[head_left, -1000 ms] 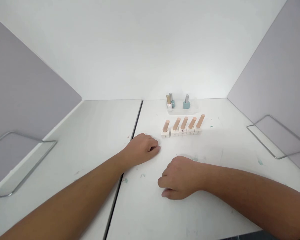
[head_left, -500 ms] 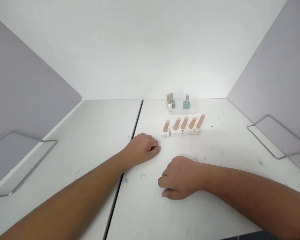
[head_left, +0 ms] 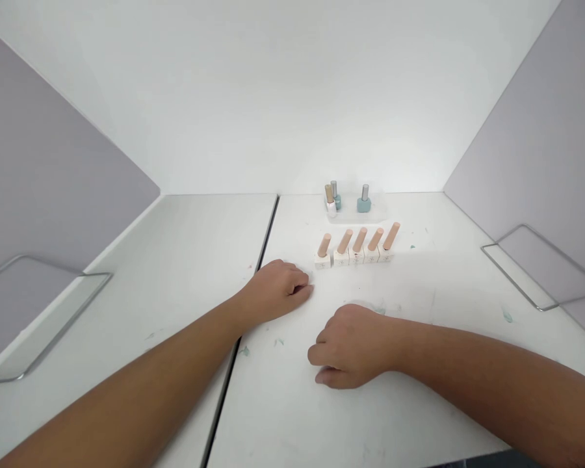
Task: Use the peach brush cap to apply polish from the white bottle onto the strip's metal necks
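Observation:
My left hand (head_left: 277, 291) rests on the white tabletop, its fingers curled in and nothing showing in them. Nearer to me and to the right lies my right hand (head_left: 351, 348), also loosely closed, with no object visible in it. Just beyond both hands stands a row of several white nail polish bottles (head_left: 356, 257) with peach caps. The leftmost nail polish bottle (head_left: 322, 261) is set slightly apart from the others and is nearest my left hand. Neither hand touches a bottle.
Behind the row, a clear tray (head_left: 355, 220) holds two teal polish bottles and a white bottle (head_left: 331, 209) with a gold cap. A dark seam (head_left: 268, 229) divides the table. Wire frames (head_left: 517, 279) stand at both sides by grey panels. Teal smears (head_left: 507, 316) mark the surface.

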Demonstrator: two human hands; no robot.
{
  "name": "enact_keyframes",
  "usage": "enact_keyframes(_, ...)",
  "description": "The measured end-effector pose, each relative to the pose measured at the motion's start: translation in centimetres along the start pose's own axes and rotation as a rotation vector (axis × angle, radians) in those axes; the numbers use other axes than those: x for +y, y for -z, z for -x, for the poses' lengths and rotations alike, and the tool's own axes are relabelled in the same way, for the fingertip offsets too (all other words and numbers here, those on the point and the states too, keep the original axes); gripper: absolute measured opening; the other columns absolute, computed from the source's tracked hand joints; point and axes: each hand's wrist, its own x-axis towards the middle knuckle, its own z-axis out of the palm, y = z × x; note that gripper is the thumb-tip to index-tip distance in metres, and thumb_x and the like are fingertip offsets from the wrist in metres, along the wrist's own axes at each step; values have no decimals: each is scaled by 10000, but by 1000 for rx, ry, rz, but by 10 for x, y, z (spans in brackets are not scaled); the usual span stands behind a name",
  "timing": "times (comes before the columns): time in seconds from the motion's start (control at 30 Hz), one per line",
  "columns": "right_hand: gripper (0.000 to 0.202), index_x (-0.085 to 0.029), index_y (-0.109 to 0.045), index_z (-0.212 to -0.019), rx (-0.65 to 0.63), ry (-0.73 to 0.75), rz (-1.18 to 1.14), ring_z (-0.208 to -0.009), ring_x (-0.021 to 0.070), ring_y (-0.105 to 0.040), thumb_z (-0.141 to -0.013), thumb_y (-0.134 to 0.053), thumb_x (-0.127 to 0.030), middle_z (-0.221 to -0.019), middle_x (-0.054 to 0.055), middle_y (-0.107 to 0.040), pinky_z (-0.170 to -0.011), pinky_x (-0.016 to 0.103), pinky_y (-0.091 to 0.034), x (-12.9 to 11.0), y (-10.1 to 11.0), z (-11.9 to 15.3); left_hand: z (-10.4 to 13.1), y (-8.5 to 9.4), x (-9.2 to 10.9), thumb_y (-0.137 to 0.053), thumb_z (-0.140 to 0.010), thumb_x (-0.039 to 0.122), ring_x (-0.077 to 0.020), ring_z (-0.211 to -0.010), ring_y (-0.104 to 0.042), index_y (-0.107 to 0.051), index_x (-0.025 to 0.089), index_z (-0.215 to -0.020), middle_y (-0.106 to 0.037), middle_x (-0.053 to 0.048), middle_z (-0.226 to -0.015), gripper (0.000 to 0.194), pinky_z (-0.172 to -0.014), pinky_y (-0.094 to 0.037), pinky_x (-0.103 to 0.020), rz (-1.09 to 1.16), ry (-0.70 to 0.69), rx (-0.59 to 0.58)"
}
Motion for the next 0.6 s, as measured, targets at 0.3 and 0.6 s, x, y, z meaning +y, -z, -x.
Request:
enact_keyframes(0.3,285,-186,-532,-817,-1,0,-6,-519,94,-292,-922,-370,-396,-677,-19,-561,-507,279,-219,0,1,0,1,1,2,-442,-847,258,-111,-494,-282,-204,181,-577,-305,39,-488,369,-591,-297,-305,2,7,-8)
enact_keyframes(0.6,287,-188,-541,-825,23,9,-6,-520,94,-291,-921,-373,-399,-670,-18,-562,-511,277,-212,0,-3,0,1,0,0,-436,-858,266,-110,-496,-267,-200,176,-585,-293,39,-492,372,-592,-299,-309,0,6,-5)
